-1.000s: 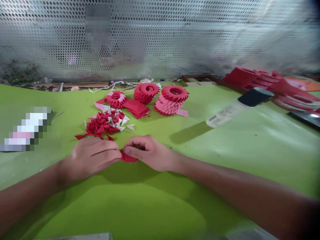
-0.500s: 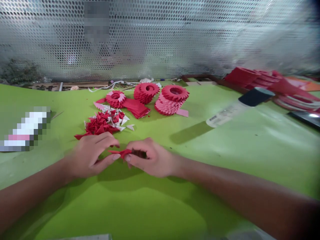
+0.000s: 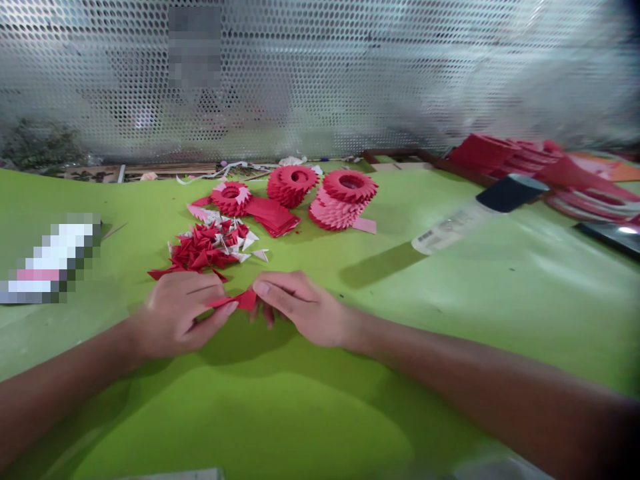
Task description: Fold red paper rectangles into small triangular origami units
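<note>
Between my two hands is a small folded piece of red paper [image 3: 245,300]. My left hand [image 3: 185,310] pinches its left end with thumb and fingers. The thumb and index finger of my right hand [image 3: 303,303] are closed on its right end, while the other fingers curl below. Just beyond my left hand lies a heap of folded red and white paper triangles [image 3: 203,247]. Behind the heap are a stack of red paper slips [image 3: 274,215] and a small red and pink paper ring [image 3: 231,197].
A red spiky paper ring stack [image 3: 293,187] and a taller pink and red one [image 3: 343,200] stand at the back. A clear bottle with a black cap [image 3: 450,223] lies to the right. Red paper [image 3: 490,157] fills the far right corner. Perforated metal [image 3: 300,80] rises behind the table.
My right thumb has moved up onto the red paper's right end, and more of the paper shows. My left fingers have closed down on its left end.
</note>
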`<state>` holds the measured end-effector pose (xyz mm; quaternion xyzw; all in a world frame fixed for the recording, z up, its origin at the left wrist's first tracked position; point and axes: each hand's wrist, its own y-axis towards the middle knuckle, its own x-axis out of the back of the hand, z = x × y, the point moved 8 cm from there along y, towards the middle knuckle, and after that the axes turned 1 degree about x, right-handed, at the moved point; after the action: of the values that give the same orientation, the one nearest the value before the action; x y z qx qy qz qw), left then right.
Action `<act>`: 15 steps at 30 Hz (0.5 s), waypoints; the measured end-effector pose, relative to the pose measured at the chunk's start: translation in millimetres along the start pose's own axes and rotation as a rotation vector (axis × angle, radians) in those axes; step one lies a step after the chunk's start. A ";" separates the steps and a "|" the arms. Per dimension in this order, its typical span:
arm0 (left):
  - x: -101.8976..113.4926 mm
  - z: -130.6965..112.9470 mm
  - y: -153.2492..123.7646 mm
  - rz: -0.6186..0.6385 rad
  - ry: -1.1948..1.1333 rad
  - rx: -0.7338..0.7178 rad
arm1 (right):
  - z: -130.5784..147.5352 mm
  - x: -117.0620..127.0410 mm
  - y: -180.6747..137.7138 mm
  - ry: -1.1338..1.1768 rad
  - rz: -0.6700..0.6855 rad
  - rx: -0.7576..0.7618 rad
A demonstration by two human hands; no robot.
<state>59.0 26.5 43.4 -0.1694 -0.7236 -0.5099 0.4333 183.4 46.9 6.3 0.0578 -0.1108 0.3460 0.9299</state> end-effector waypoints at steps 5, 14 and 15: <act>-0.6 -1.4 -0.1 -0.005 -0.017 -0.013 | 2.2 -1.9 -1.1 -0.077 0.014 0.009; 1.7 -5.8 1.4 -0.022 -0.029 -0.034 | 7.6 0.7 -1.8 -0.201 -0.039 0.087; 3.1 -5.1 1.5 -0.026 -0.019 -0.021 | 6.9 1.6 -1.5 -0.166 -0.043 0.078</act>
<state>60.5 22.0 47.4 -0.1693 -0.7244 -0.5215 0.4179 184.4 45.6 13.3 0.1249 -0.1727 0.3238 0.9218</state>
